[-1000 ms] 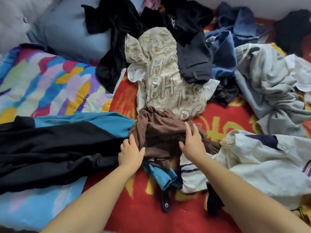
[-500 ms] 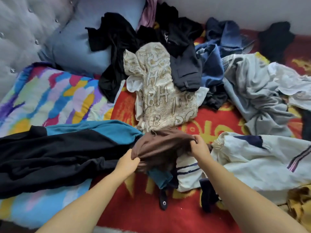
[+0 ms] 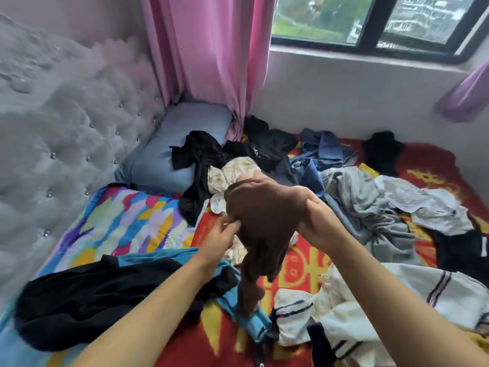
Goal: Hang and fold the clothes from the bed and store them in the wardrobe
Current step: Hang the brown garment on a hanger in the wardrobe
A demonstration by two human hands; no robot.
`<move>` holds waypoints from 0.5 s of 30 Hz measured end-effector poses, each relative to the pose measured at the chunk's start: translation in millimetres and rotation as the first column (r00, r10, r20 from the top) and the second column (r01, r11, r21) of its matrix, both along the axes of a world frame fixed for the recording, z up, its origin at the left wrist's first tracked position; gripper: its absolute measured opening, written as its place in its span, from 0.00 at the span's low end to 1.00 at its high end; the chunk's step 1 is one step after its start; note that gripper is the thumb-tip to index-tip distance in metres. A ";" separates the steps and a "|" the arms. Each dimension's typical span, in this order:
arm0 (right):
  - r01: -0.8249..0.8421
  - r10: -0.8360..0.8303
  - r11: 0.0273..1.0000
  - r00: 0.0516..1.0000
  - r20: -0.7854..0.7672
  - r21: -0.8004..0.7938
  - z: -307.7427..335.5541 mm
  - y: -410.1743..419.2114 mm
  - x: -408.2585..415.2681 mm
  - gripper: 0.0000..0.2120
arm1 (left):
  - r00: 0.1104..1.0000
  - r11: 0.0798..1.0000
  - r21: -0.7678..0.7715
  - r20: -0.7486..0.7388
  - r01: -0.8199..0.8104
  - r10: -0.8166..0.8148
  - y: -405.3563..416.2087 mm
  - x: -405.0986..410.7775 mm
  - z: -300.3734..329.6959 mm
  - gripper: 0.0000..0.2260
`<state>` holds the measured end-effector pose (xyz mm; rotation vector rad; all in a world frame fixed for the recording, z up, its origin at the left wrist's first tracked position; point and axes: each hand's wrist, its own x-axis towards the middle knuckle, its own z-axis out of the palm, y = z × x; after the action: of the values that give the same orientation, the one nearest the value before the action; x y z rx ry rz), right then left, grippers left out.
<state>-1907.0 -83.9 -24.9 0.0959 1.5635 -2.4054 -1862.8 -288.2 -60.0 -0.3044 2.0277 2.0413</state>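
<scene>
Brown garment (image 3: 260, 221), flat on the bed (image 3: 299, 263) a second ago, is now dangling at twelve o'clock as we are pinching it, left hand (image 3: 221, 238) and right hand (image 3: 316, 221) gripping its edges, readying a fold.

A grey tufted headboard (image 3: 60, 128) fills the left of the frame. A pink curtain (image 3: 211, 56) hangs at top centre, its hem reaching a blue-grey pillow (image 3: 169, 144) below it. A dark-framed window (image 3: 370, 22) sits at the upper right above a pale wall (image 3: 344, 96). A second curtain (image 3: 468, 94) shows at the right edge.
</scene>
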 end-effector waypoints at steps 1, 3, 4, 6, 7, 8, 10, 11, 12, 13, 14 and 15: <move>-0.062 0.061 0.997 0.998 -0.013 -0.036 11.5 -3.8 7.9 0.12 | 0.999 0.994 0.104 0.030 -0.020 0.017 -3.1 -3.6 14.5 0.13; -0.209 0.207 0.976 0.977 -0.043 -0.054 33.9 -11.4 25.8 0.11 | 0.995 0.929 0.370 0.090 0.001 -0.037 -12.8 -9.9 39.9 0.21; -0.282 0.282 0.959 0.957 -0.067 -0.003 44.0 -14.6 34.3 0.12 | 0.987 0.864 0.504 0.135 0.005 -0.085 -17.4 -10.5 52.0 0.23; -0.387 0.409 0.904 0.907 -0.100 0.181 58.7 -19.0 49.1 0.16 | 0.979 0.778 0.628 0.172 -0.022 -0.112 -22.1 -7.5 67.7 0.23; -0.414 0.461 0.862 0.881 -0.110 0.292 65.5 -19.8 55.3 0.16 | 0.986 0.784 0.620 0.149 -0.034 -0.075 -22.2 -6.3 70.6 0.22; -0.425 0.506 0.812 0.854 -0.119 0.401 72.5 -19.4 60.5 0.14 | 0.994 0.806 0.590 0.110 -0.043 -0.028 -21.6 -4.2 73.1 0.21; -0.419 0.587 0.687 0.801 -0.114 0.593 85.5 -14.4 66.9 0.14 | 0.999 0.850 0.525 0.043 -0.039 0.019 -20.3 0.1 79.9 0.20; -0.415 0.621 0.616 0.779 -0.088 0.670 92.5 -10.8 68.6 0.16 | 1.000 0.867 0.497 0.018 -0.021 0.015 -19.9 2.2 85.7 0.19; -0.411 0.644 0.547 0.763 -0.053 0.729 98.8 -7.6 70.3 0.18 | 1.000 0.882 0.472 -0.008 0.004 -0.001 -19.3 4.9 92.6 0.19; -0.394 0.656 0.482 0.754 -0.024 0.783 103.8 -5.1 71.5 0.18 | 0.999 0.895 0.445 -0.031 0.032 -0.021 -19.0 7.9 99.9 0.18; -0.346 0.653 0.432 0.757 -0.023 0.833 107.8 -3.4 72.1 0.16 | 0.998 0.904 0.422 -0.051 0.063 -0.046 -17.4 11.6 108.8 0.18; -0.264 0.627 0.401 0.777 -0.052 0.877 110.6 -2.4 72.1 0.14 | 0.995 0.914 0.393 -0.073 0.098 -0.075 -15.1 15.2 117.0 0.19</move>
<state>-1834.9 -86.3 85.6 -0.5958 2.4036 -1.0800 -1847.5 -303.3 56.9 -0.0765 1.5673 2.3592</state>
